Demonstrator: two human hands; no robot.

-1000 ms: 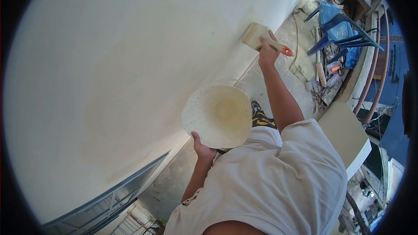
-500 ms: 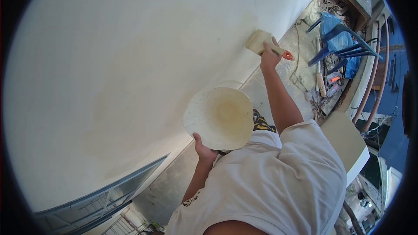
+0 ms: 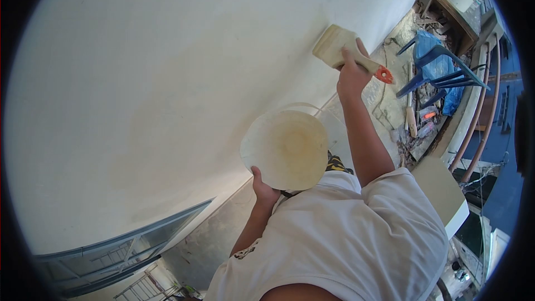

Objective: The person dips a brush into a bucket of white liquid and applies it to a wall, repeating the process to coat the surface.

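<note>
I am counting one wide paintbrush (image 3: 340, 46), one cream-stained bucket (image 3: 287, 147), two bare hands, namely the left hand (image 3: 263, 189) and the right hand (image 3: 352, 75), one blue plastic chair (image 3: 454, 81) and two curved brown pipes (image 3: 478, 106) running alongside.

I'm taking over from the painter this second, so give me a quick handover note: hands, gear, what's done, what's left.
Right hand: gripping the wide brush by its handle, bristles against the wall near its foot.
Left hand: holding the pale bucket by its edge, in front of the body.
Done: most of the wall in view looks evenly pale, with a faint darker patch left of centre.
Left: probably the stretch around the brush. I cannot tell wet from dry.
</note>
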